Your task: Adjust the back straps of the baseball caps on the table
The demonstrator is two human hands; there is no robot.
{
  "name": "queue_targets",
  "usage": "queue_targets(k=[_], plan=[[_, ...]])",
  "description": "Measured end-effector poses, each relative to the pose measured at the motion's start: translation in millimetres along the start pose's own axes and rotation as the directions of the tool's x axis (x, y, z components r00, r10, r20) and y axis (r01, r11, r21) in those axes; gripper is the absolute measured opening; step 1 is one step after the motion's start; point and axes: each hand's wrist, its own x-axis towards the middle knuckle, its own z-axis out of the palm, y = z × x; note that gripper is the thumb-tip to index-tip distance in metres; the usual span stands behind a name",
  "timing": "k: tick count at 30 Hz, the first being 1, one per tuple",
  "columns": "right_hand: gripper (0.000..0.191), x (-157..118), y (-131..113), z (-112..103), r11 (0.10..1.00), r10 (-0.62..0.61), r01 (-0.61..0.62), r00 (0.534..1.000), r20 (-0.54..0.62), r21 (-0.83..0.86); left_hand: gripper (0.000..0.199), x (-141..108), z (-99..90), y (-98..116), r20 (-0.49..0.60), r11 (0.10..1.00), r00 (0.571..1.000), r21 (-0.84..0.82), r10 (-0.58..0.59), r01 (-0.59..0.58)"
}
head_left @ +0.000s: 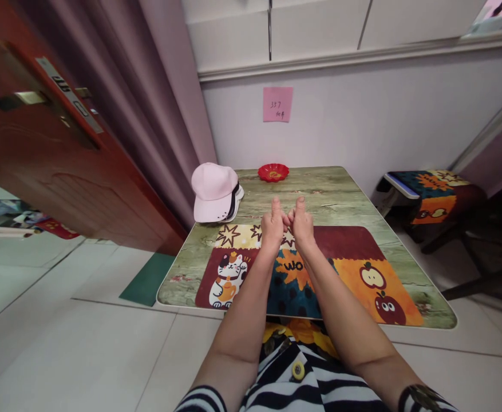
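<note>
My left hand (273, 225) and my right hand (301, 224) are held side by side over the table, thumbs pointing up. The fingers of both are curled in, and their knuckles almost meet in the middle. I see nothing held in either one. Beneath them lies a colourful mat (349, 243) printed with a cat, apples and a starburst. To the left of my hands sits a small stack of caps, a pale pink cap (214, 189) on top. Behind them, near the wall, rests a red scalloped dish (273, 172).
The wood-patterned table (319, 197) has rounded corners. A reddish-brown door (62, 154) and a purple curtain (165, 91) stand on the left. On the wall is a pink note (277, 105). At the right is a low stool (433, 186) draped with a similar printed cloth.
</note>
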Motion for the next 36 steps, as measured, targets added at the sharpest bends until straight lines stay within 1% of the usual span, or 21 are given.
queue_targets(k=[3,5,7,8,11,13,15,18,20,23,25,28,30,32,36], plan=[[0.072,2,10,3,0.999,-0.032,0.032,0.999,-0.007,-0.001,0.081,6,0.4,-20,0.009,0.993,0.999,-0.110,-0.042,0.042],[0.069,4,22,4,0.997,-0.059,0.057,0.998,-0.031,-0.053,0.073,11,-0.5,-38,-0.017,0.981,0.997,-0.182,-0.071,0.067],[0.065,7,39,3,0.988,-0.070,0.064,0.997,-0.042,-0.143,0.058,16,-3.8,-60,-0.135,0.958,0.983,-0.273,-0.124,0.084],[0.064,8,49,3,0.978,-0.081,0.072,0.996,-0.038,-0.196,0.050,17,-6.5,-71,-0.218,0.941,0.963,-0.328,-0.160,0.082],[0.062,8,76,1,0.922,-0.094,0.099,0.995,0.033,-0.375,0.037,21,-17.5,-99,-0.322,0.921,0.924,-0.382,-0.205,0.072],[0.057,7,89,1,0.904,-0.103,0.119,0.993,0.061,-0.410,0.033,23,-25.0,-112,-0.376,0.905,0.898,-0.422,-0.229,0.054],[0.053,5,97,2,0.894,-0.113,0.135,0.991,0.077,-0.427,0.030,26,-31.7,-121,-0.419,0.879,0.872,-0.475,-0.255,0.028],[0.051,4,100,3,0.886,-0.119,0.150,0.988,0.097,-0.440,0.033,33,-42.7,-129,-0.451,0.819,0.839,-0.574,-0.304,-0.012],[0.051,3,101,2,0.884,-0.120,0.155,0.987,0.108,-0.440,0.036,39,-53.2,-133,-0.461,0.767,0.819,-0.641,-0.342,-0.041],[0.051,3,102,2,0.883,-0.122,0.159,0.986,0.111,-0.442,0.038,50,-74.7,-137,-0.494,0.700,0.781,-0.706,-0.383,-0.104],[0.051,3,103,2,0.878,-0.123,0.159,0.986,0.109,-0.451,0.037,58,-89.9,-137,-0.536,0.678,0.743,-0.719,-0.401,-0.153],[0.050,3,103,4,0.866,-0.128,0.166,0.985,0.112,-0.472,0.035,71,-107.6,-137,-0.596,0.671,0.682,-0.712,-0.425,-0.204],[0.050,4,102,6,0.863,-0.131,0.169,0.985,0.112,-0.475,0.033,78,-114.0,-137,-0.620,0.676,0.652,-0.705,-0.436,-0.217],[0.050,5,102,7,0.864,-0.129,0.167,0.985,0.110,-0.474,0.031,83,-116.6,-138,-0.631,0.682,0.639,-0.698,-0.440,-0.219],[0.050,7,104,9,0.857,-0.108,0.156,0.986,0.126,-0.491,0.027,85,-117.8,-144,-0.643,0.700,0.634,-0.680,-0.429,-0.216]])
